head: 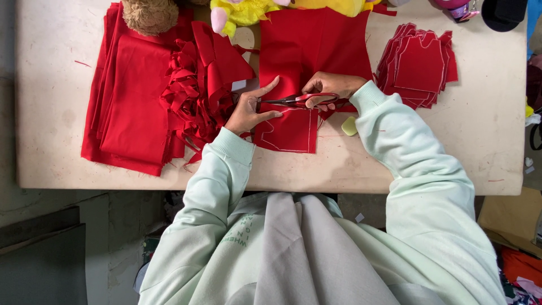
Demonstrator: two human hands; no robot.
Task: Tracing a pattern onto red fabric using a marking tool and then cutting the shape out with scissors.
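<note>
Red cotton-like cloth panel [293, 127], flat and marked with a pale chalk outline, lies at the near middle of the beige worktable [51, 113], just beyond the person's mint-green sleeves. Its near part, with the drawn outline, appears uncut; the cut seems to run across the panel above that outline, so this piece looks partly done. The left hand [248, 110] presses flat on the cloth, fingers spread, grasping nothing. The right hand [330, 87] is closed through the loops of red-handled scissors [296, 101], blades pointing left over the fabric. A small pale yellow chalk wedge [349, 125] rests just right of the panel. Left of it sits a heap of red offcut strips [192, 96] and, beyond, folded red fabric [132, 96]. Farther right, a stack of finished red cut shapes [420, 65] suggests many pieces are done. Plush toys [243, 11] line the far edge.
</note>
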